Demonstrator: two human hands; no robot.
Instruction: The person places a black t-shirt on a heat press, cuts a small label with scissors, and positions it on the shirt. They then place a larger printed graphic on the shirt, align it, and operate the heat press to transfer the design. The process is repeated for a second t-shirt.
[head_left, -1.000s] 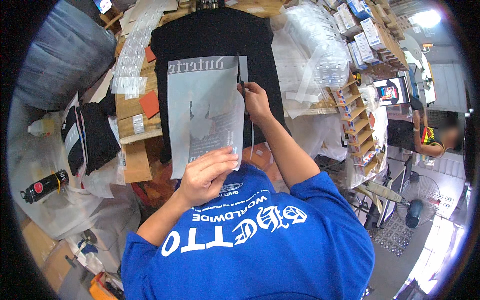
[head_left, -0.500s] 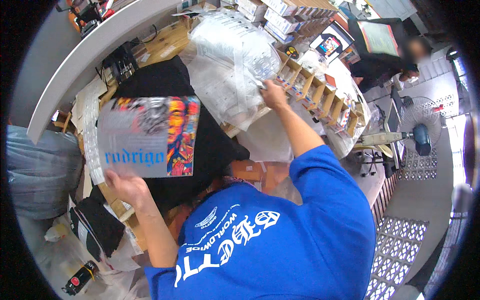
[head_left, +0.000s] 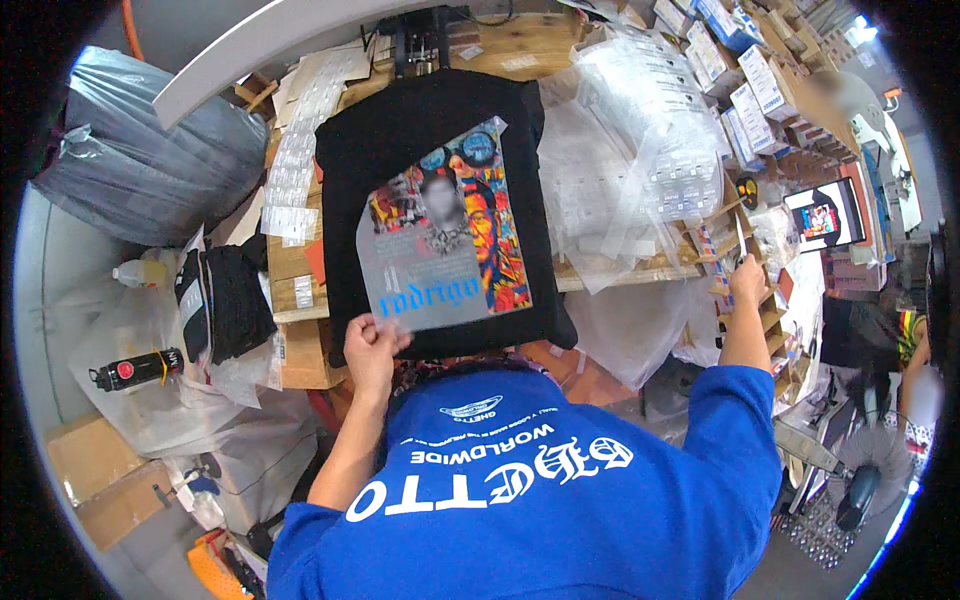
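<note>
A black T-shirt [head_left: 430,110] lies spread on the wooden table in front of me. Over it is a translucent printed transfer sheet [head_left: 500,255], with a colourful portrait collage and blue lettering, tilted slightly. My left hand [head_left: 370,352] pinches the sheet's lower left corner, near the shirt's lower edge. Out to the right, my right hand [head_left: 745,282] is at a cardboard divider box [head_left: 768,312] with several small compartments. Its fingers look drawn together at the box's edge; whatever they hold is too small to make out.
Clear plastic sheets [head_left: 650,130] cover the table right of the shirt. Stacked small boxes [head_left: 765,85] stand at the far right, near a screen [head_left: 825,215]. Folded black garments [head_left: 225,300], a black bottle [head_left: 140,370] and a large grey plastic-wrapped bundle [head_left: 150,150] are on the left.
My view has turned to the right. The sheet, in my left hand, now lies over the shirt more centrally. My right hand has gone from the plastic sheets to the divider box.
</note>
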